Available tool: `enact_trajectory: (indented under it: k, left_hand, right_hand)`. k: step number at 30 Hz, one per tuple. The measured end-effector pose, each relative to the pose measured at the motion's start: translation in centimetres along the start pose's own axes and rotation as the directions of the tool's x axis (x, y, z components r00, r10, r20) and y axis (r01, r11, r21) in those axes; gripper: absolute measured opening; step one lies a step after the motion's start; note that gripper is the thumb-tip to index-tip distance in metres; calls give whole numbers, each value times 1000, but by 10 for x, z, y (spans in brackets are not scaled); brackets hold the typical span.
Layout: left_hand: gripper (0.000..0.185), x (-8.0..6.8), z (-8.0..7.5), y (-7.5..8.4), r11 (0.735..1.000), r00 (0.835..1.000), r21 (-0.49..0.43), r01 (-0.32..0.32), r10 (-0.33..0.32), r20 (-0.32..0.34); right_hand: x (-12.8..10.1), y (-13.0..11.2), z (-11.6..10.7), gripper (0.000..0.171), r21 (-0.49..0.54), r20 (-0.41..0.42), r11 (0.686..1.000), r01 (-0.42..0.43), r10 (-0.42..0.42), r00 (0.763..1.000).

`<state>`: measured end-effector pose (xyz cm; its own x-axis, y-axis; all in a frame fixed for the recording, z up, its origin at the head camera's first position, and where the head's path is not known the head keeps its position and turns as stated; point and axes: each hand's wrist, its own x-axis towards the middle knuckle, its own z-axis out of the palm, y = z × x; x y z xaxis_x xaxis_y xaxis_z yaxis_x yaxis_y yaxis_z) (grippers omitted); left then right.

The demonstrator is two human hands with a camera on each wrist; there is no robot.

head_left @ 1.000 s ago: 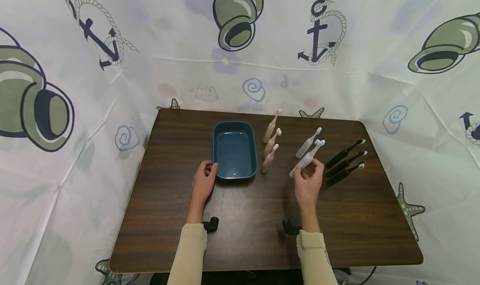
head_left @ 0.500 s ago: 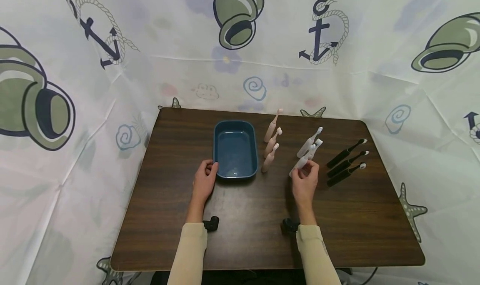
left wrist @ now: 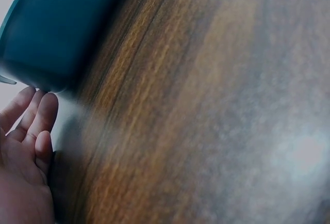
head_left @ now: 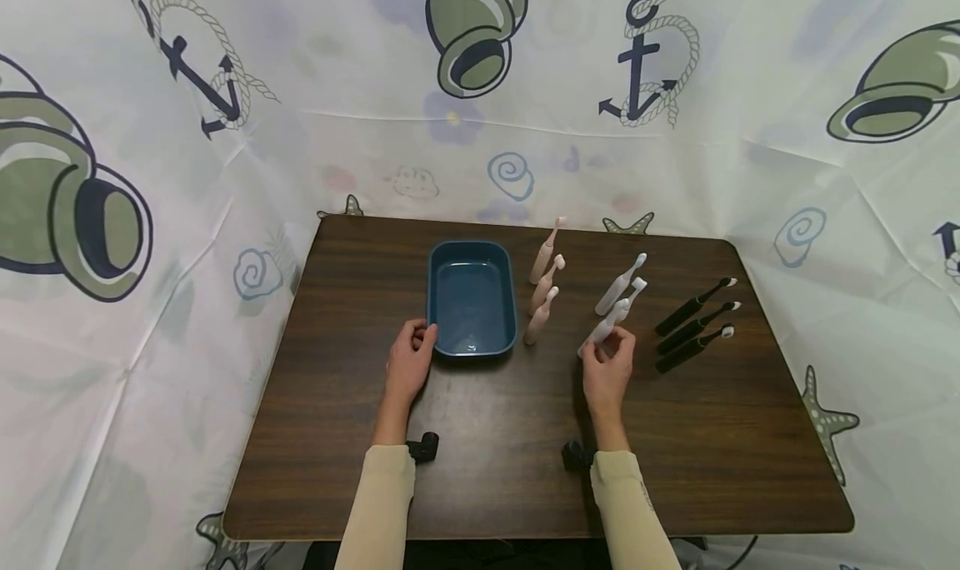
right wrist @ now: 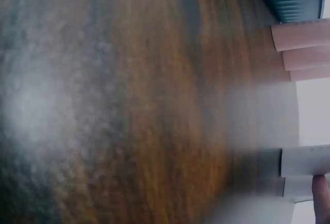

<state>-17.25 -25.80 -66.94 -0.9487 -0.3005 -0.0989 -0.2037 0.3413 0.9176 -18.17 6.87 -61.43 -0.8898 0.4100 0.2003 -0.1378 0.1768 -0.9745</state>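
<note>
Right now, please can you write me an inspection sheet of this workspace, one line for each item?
Surface: dark wood-grain table.
Job's things: three white toothbrushes; the nearest white toothbrush is pinched at its lower end. Beside it lie two more white toothbrushes.
Clutter: blue tray with nothing visible inside; three pink toothbrushes right of it; three black toothbrushes at the far right.
Hands: left hand rests against the tray's near left corner; right hand holds the nearest white toothbrush.
Cables: nothing seen.
Surroundings: white nautical-print sheet behind and around the table; black wrist mounts on beige sleeves.
</note>
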Motion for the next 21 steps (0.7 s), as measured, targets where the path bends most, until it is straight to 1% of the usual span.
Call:
enact_trajectory:
  k: [5,9,12,14,18,21]
  left_hand:
    - [60,-1,0,0,1000,999,1,-29,29,-14]
    - [60,-1,0,0,999,998,-2,-52,52,-24]
    - [60,-1,-1,0,998,998,0,-55,55,-28]
    - [60,-1,0,0,999,998,6,-53,53,-32]
    - [57,-1,1,-1,999,999,7,-43,43,-29]
    - [56,-1,-1,0,1000,1000,-12,-26,26,-1]
  right_hand:
    - [-1,1,1,41,-3,9,1000,2,-2,1000]
    - [1,17,2,44,-26,10,1000,-2,2,1000]
    - [4,31,1,47,-57,13,998,-3,4,1000]
    - [4,36,-1,49,-74,24,997,-5,7,1000]
    - [1,35,-5,52,-100,36,995,-4,7,999]
    - [-3,31,-9,52,-126,33,992,-2,7,999]
